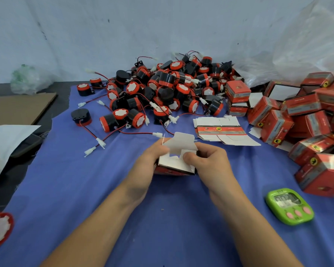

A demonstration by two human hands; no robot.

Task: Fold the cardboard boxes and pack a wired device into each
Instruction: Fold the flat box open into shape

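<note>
Blue cloth [85,189] on the desk [12,182] lay under your half-folded box [176,162], held mid-desk, left hand [152,158] and right hand [206,160] both clamping their fingers [189,157] on its sides and flaps. Pressed crooked, the raised flap [181,141] could have creased or torn; the wire [135,133] just behind might have snagged.

Print on boxes [274,122] blurred, timer [289,207] digits unreadable

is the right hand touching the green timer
Apart. The head view shows bare blue cloth between the right hand, which grips the half-folded box, and the green timer.
</note>
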